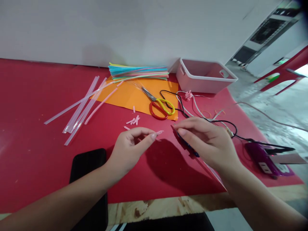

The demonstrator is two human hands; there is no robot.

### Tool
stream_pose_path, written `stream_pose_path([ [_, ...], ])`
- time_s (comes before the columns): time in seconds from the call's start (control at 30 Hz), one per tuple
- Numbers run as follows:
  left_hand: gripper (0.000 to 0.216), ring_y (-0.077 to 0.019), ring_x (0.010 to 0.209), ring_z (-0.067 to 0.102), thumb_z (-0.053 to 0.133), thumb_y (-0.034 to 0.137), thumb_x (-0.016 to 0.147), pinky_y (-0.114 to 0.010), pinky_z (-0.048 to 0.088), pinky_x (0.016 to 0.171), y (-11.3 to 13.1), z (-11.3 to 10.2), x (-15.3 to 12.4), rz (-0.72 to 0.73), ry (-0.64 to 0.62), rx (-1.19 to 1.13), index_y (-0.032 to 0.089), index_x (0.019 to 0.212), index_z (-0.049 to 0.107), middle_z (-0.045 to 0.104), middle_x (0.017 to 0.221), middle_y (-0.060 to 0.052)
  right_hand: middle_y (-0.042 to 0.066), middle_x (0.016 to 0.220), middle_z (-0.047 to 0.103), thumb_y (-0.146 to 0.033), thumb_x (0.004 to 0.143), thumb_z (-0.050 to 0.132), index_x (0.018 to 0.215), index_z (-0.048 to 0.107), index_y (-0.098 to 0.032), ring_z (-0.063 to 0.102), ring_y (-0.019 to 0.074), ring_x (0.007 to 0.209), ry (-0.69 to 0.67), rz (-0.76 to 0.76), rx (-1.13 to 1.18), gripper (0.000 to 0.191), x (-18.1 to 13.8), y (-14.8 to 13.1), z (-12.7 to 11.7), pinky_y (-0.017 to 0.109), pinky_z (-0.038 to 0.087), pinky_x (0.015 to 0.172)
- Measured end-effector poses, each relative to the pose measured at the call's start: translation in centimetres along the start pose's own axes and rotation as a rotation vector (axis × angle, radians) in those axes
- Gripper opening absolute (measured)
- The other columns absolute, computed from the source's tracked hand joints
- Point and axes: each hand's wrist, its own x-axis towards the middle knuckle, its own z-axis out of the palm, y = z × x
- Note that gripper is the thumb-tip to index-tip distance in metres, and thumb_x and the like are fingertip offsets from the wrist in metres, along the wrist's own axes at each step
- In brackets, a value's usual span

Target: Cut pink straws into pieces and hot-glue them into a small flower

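My left hand (131,146) hovers over the red table cover (36,106), its thumb and forefinger pinched on a short pink straw piece (159,132). My right hand (205,141) is just to the right, fingers drawn together in a pinch at about the same height; a dark blue object (190,148) shows under its palm, and I cannot make out what the fingertips hold. Several short pink straw bits (133,120) lie on the cover just beyond my left hand.
Scissors with red and yellow handles (158,106) lie on an orange sheet (127,94). Clear and pink long straws (81,106), a bundle of coloured straws (138,72), a white basket (204,77), cables (192,112), a purple device (267,157) and a black phone (88,166) surround them.
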Motion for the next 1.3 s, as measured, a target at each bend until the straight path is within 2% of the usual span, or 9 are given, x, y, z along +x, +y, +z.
stream_pose_path([
  [0.13,0.015,-0.0160,0.076,0.066,0.076,0.033,0.085,-0.026,0.050,0.069,-0.3,0.0,-0.1,0.077,-0.016,0.025,0.018,0.086,0.078,0.077,0.082,-0.003,0.005,0.092,0.076,-0.027,0.091,0.070,0.095,0.078,-0.022,0.072,0.0176,0.084,-0.046,0.035,0.149,0.010,0.4,-0.1,1.7,0.029,0.059,0.074],
  [0.33,0.018,-0.0180,0.078,0.066,0.074,0.034,0.084,-0.028,0.050,0.070,-0.4,0.1,-0.1,0.115,-0.041,0.039,0.016,0.082,0.076,0.076,0.082,-0.006,0.004,0.090,0.076,-0.027,0.090,0.075,0.093,0.080,-0.023,0.070,0.0152,0.080,-0.051,0.022,0.218,0.007,0.2,0.5,1.8,0.025,0.053,0.062],
  [0.5,0.016,-0.0181,0.076,0.064,0.072,0.032,0.084,-0.029,0.048,0.068,-0.3,0.1,-0.2,0.124,-0.077,0.055,0.016,0.082,0.075,0.075,0.081,-0.006,0.001,0.086,0.075,-0.022,0.090,0.075,0.088,0.077,-0.023,0.069,0.0136,0.079,-0.056,-0.056,0.196,0.002,0.3,0.8,1.9,0.025,0.055,0.070],
  [0.6,0.017,-0.0184,0.076,0.064,0.071,0.032,0.085,-0.030,0.047,0.068,-0.4,0.0,-0.2,0.126,-0.103,0.064,0.017,0.084,0.076,0.075,0.081,-0.006,0.001,0.082,0.073,-0.023,0.090,0.075,0.083,0.072,-0.021,0.068,0.0136,0.078,-0.034,-0.123,0.146,0.008,0.2,0.9,2.0,0.025,0.055,0.071],
  [0.8,0.017,-0.0173,0.074,0.061,0.071,0.033,0.085,-0.030,0.045,0.067,-0.3,0.1,-0.2,0.087,-0.120,0.042,0.017,0.079,0.074,0.072,0.079,-0.005,0.004,0.095,0.075,-0.024,0.102,0.056,0.101,0.073,-0.024,0.071,0.0168,0.092,0.063,-0.193,0.074,0.017,-0.2,1.2,1.2,0.029,0.057,0.082],
  [1.1,0.014,-0.0165,0.076,0.062,0.071,0.031,0.088,-0.029,0.046,0.067,-0.3,0.0,-0.3,0.124,-0.168,0.033,0.019,0.082,0.075,0.072,0.079,-0.003,0.004,0.091,0.075,-0.019,0.094,0.070,0.099,0.075,-0.020,0.072,0.0151,0.085,-0.032,-0.293,0.003,0.007,-0.4,0.7,1.1,0.027,0.059,0.079],
  [1.3,0.011,-0.0163,0.080,0.064,0.070,0.027,0.091,-0.028,0.047,0.070,-0.6,0.0,-0.5,0.191,-0.191,0.063,0.020,0.085,0.076,0.074,0.085,-0.003,0.002,0.084,0.076,-0.018,0.090,0.075,0.091,0.075,-0.021,0.072,0.0143,0.081,-0.035,-0.284,0.014,0.003,-0.3,0.6,1.2,0.026,0.059,0.077],
])
